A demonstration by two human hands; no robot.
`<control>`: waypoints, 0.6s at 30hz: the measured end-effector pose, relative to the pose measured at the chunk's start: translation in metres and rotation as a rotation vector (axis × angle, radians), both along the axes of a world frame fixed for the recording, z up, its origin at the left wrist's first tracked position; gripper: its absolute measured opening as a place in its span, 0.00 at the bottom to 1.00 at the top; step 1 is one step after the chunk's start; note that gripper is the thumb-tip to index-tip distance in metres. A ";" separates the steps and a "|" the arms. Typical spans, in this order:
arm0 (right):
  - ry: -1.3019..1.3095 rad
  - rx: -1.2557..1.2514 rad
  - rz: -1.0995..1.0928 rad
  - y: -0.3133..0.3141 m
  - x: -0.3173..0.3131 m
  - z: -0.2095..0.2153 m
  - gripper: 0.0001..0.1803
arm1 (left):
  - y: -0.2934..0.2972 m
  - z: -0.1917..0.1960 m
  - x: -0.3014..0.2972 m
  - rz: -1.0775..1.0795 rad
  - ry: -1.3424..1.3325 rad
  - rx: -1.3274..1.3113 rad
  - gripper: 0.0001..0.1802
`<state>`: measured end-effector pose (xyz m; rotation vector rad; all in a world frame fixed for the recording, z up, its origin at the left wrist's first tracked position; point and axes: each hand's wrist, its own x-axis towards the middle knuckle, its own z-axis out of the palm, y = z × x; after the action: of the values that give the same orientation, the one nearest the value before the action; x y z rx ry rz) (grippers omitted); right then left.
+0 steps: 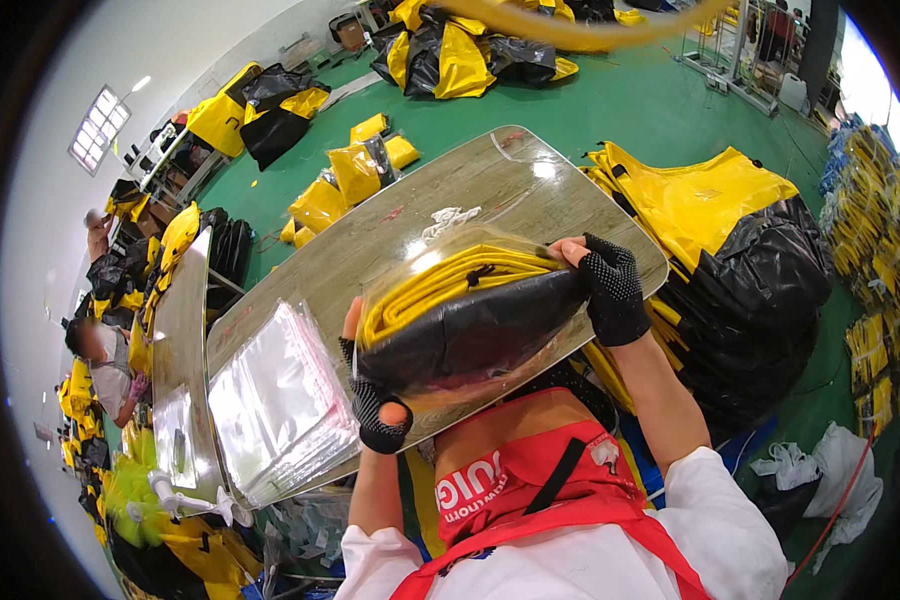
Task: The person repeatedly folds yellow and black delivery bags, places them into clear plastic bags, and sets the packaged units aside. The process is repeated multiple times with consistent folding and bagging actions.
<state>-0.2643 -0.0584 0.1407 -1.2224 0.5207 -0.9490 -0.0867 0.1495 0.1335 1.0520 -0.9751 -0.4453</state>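
Between my hands, above the near side of the table, is a folded yellow-and-black waterproof sheet or bag (475,325) inside a clear plastic sleeve. My left hand (373,400), in a black fingerless glove with pale dots, grips the package's left end, with some fingers behind it. Closed on the upper right corner is my right hand (613,288), gloved the same way, its bare fingertips pressing the edge. A stack of flat clear plastic bags (275,400) lies on the table to the left of the package. Beyond it sits a crumpled white scrap (450,222).
The wood-grain table (510,165) has rounded corners. A large yellow-and-black pile (725,230) stands against its right side. Wrapped yellow packages (345,185) lie on the green floor beyond. At far left, a person (110,370) works by another table (175,350); a green fan (135,505) is nearby.
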 end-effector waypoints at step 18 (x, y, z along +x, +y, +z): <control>0.187 -0.376 0.002 0.039 0.029 0.025 0.12 | 0.044 0.015 0.013 0.481 0.169 0.093 0.24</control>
<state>-0.2350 -0.0193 0.1661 -1.6611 0.5006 -0.9635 -0.0740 0.1935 0.1484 1.2668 -0.5300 -0.1778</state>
